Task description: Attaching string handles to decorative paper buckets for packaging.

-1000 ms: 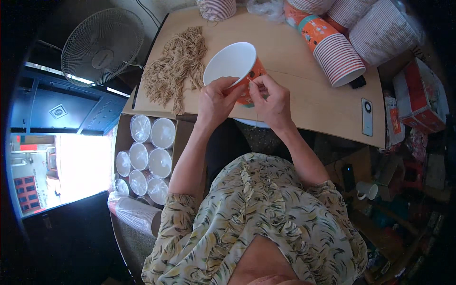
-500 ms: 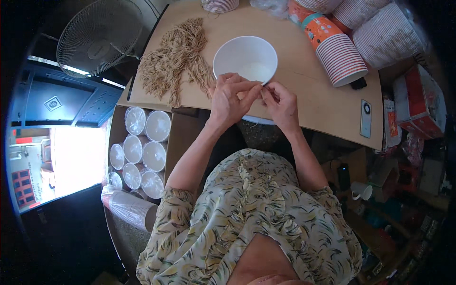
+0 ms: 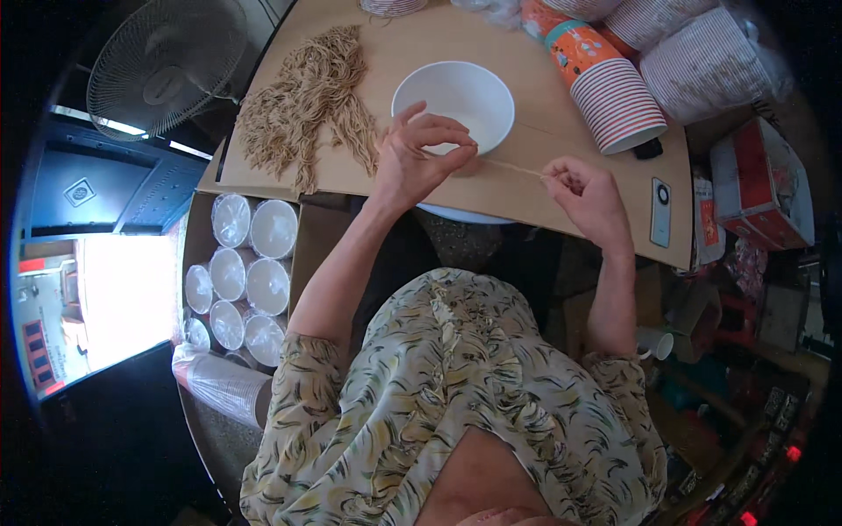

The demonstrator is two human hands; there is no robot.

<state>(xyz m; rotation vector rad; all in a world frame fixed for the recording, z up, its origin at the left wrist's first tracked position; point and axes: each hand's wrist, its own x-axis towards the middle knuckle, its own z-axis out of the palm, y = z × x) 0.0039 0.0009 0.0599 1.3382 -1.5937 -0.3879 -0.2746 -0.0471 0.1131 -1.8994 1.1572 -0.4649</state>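
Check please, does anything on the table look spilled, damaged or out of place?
I see nothing spilled or damaged on the table. The twine heap at its left looks tangled, and the stack of striped cups at its right lies on its side instead of standing. This looks untidy, though perhaps normal here.

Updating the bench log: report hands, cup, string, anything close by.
Left hand at near rim of white-lined paper cup, exact grip unclear. Right hand pinching tan string, stretched toward left hand. Loose string pile left of cup.

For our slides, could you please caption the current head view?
Right hand holds a string stretched toward left hand and white-lined bucket.
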